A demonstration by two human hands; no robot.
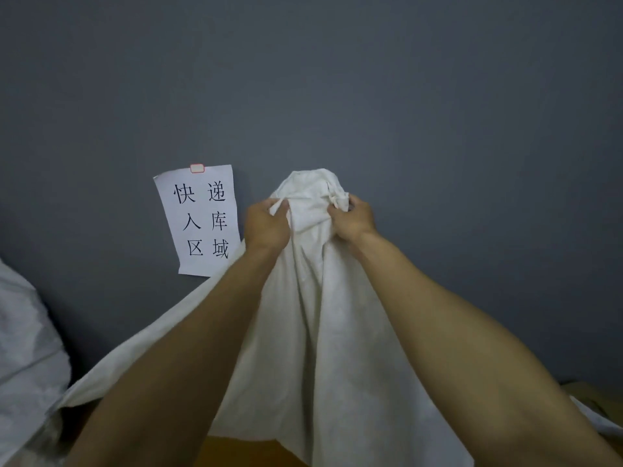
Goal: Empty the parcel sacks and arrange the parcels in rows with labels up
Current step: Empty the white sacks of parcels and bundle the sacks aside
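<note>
While you hold the white sack (303, 315) up against the grey wall (438, 96), both grips are clenched on its bunched top: left hand (266, 227) pinches a fold, right hand (354, 220) clamps cloth beside the drawstring (333, 200). Cloth hangs long, its lower edge draped over a brown surface (236, 449). Judgement: the height lets the contents settle low while you work the tie — no parcels visible yet. A second sack (27, 332) lies left, apart from both hands. A paper sign (199, 220) hangs beside your left hand.
</note>
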